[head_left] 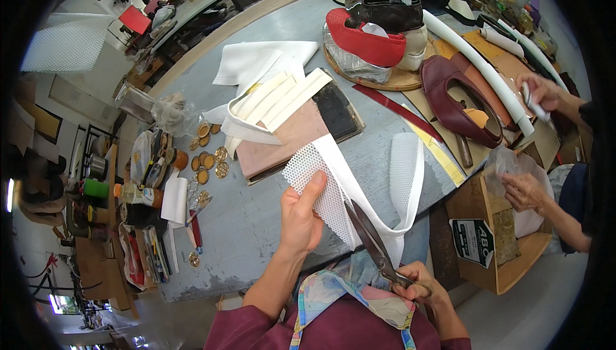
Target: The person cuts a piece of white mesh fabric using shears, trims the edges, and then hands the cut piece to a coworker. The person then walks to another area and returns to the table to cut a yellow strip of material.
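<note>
A piece of white perforated mesh [307, 165] with a smooth white band along one edge is pinched between the thumb and fingers of my left hand [301, 218]. Its far part loops to the right as a white strip [409, 170] and hangs over the table's near edge. My right hand [420, 284] grips the handles of dark metal scissors [373, 241], whose blades point up and left and lie against the mesh. Whether the blades are parted cannot be made out. Beyond the mesh, cream strips [289, 103] rest on a pinkish-brown slab [282, 141].
Round gold pieces [204, 161], jars [138, 195] and pens line the left side of the grey table [244, 247]. A red shoe upper [366, 37], a burgundy shoe upper [452, 96] and a hammer [463, 151] lie right. A co-worker's hands [523, 193] are at far right, by a wooden box [507, 279].
</note>
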A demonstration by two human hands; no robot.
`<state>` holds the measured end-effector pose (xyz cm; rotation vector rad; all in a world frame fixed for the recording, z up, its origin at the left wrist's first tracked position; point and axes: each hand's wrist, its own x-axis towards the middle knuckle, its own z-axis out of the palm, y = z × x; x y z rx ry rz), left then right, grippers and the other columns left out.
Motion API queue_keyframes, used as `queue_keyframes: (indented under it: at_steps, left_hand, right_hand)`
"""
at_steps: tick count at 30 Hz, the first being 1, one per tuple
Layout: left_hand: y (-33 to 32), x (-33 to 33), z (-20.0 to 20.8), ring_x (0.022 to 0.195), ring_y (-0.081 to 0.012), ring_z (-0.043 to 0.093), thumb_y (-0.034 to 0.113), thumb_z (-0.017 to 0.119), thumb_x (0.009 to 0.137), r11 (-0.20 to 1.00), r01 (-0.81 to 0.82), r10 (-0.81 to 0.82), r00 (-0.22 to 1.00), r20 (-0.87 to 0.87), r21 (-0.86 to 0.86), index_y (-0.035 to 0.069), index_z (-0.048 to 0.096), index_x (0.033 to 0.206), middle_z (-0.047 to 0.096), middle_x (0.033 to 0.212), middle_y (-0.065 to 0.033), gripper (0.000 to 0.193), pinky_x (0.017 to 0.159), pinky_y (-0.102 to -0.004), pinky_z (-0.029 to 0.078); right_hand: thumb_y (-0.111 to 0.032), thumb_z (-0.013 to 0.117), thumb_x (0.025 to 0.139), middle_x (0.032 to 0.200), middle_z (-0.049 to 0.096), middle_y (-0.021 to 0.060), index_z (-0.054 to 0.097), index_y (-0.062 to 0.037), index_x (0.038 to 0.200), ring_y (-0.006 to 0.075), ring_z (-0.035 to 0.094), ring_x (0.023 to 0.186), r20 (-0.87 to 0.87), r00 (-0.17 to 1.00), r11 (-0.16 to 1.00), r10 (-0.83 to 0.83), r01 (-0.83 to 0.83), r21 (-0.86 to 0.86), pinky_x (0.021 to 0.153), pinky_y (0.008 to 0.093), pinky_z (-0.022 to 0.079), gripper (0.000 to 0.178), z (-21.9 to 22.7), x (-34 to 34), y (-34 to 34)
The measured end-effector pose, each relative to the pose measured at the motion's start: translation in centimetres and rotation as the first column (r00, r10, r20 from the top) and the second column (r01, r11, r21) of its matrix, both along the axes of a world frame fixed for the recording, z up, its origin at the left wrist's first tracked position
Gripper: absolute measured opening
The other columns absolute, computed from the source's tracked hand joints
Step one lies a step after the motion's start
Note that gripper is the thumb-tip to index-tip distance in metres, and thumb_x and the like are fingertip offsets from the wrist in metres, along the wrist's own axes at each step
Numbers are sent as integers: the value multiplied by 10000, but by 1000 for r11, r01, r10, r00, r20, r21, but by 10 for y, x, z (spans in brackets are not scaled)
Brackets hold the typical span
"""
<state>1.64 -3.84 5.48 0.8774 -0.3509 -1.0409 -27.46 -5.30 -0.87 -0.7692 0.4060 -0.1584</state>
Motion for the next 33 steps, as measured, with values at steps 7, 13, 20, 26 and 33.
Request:
queue_keyframes:
  at_steps: [7, 13, 20, 26, 33]
  left_hand:
    - [4, -7, -8, 1032, -176, 666, 151, 619, 1000, 995, -50, 44, 997, 70, 83, -11, 611, 1235, 687, 1164, -88, 286, 918, -346, 537]
    - [0, -3, -12, 994, -174, 674, 157, 607, 1010, 997, -60, 56, 993, 108, 40, -11, 610, 1221, 692, 1134, -95, 270, 883, -316, 544]
    - [-10, 20, -37, 1009, -160, 642, 44, 663, 953, 925, -323, 145, 786, 601, 199, -44, 553, 1325, 663, 1172, -109, 398, 904, -293, 510]
    - [0, 34, -30, 1175, -305, 616, -12, 707, 857, 838, -535, 88, -65, 994, -109, 3, 368, 1508, 565, 1376, -193, 734, 1021, -380, 473]
    - [-30, 24, -30, 1139, -303, 660, 38, 688, 883, 969, -234, -25, 235, 972, 81, 25, 712, 1136, 689, 1218, -156, 255, 982, -381, 502]
  right_hand:
    - [-495, 856, 767, 643, 514, -54, 603, -52, 750, 37, 452, 571, -38, 999, 998, 34, -31, 61, 493, 219, 294, 510, 3, 4, -3]
    - [-389, 791, 875, 615, 499, -69, 599, -80, 749, 10, 426, 528, 74, 997, 1000, -17, 15, 24, 451, 207, 265, 385, -5, 12, -1]
    - [-415, 741, 904, 570, 507, -40, 566, -105, 691, 32, 414, 473, -119, 992, 994, -43, 54, 93, 424, 208, 265, 415, -10, 28, -3]
    - [-468, 721, 907, 551, 509, -19, 539, -123, 640, 44, 413, 459, -177, 984, 997, -6, 20, 79, 424, 217, 274, 473, -21, 50, -4]
    - [-472, 752, 886, 557, 514, -33, 564, -124, 658, 45, 437, 483, -322, 944, 997, 64, -49, 55, 452, 226, 291, 457, -22, 53, -4]
